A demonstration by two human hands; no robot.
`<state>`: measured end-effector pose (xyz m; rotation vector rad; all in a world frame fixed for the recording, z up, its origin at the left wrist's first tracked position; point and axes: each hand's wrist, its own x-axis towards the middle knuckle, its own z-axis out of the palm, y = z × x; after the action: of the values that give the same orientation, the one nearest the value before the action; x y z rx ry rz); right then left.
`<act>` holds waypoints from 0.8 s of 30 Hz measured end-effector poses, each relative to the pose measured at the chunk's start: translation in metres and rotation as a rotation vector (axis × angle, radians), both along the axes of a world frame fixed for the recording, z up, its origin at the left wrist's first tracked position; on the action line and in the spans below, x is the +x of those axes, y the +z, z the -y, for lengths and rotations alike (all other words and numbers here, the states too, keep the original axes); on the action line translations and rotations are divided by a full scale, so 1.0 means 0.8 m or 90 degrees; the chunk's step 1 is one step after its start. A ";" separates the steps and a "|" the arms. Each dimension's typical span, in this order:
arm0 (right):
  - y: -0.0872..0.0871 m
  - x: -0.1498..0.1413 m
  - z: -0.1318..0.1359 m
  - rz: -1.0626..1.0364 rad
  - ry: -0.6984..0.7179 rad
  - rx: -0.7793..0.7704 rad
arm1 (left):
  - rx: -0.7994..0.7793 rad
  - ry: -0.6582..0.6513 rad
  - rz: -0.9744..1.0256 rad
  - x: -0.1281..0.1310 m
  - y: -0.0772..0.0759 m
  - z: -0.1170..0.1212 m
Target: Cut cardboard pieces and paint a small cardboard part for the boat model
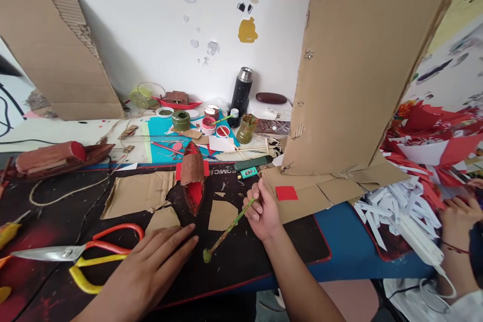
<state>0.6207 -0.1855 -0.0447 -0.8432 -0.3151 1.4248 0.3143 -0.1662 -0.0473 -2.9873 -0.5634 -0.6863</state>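
My right hand (262, 211) is closed around a green-stained stick (229, 230). The stick slants down to the left and ends in a dark green clump over the black mat (249, 256). Fingers stretched out, my left hand (158, 259) lies flat on the mat beside a piece of cardboard (164, 218). Left of it are large scissors (71, 253) with red and yellow handles. Beyond my hands stands a small brown model boat (192, 171) with a red inside. Another cut cardboard piece (223, 215) lies between the boat and the stick.
Paint jars (181, 121), a black thermos (241, 91) and loose sticks crowd the back. A tall cardboard panel (362, 70) stands at right, with a red paper square (287, 193) near its base. A larger brown boat (56, 158) sits left. Another person's hand (460, 216) is far right, near paper strips (400, 206).
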 end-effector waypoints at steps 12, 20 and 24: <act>0.025 0.012 -0.004 -0.015 0.021 0.045 | 0.121 0.046 -0.034 0.078 -0.048 0.020; 0.070 -0.001 -0.046 0.009 0.043 0.077 | 0.183 0.042 -0.009 0.061 -0.058 0.026; 0.076 -0.020 -0.062 0.058 0.052 0.077 | 0.218 0.028 0.007 0.053 -0.065 0.017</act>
<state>0.6046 -0.1359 0.0164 -0.8055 -0.5055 1.4305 0.3568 -0.1802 -0.0993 -2.6475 -0.4574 -0.7149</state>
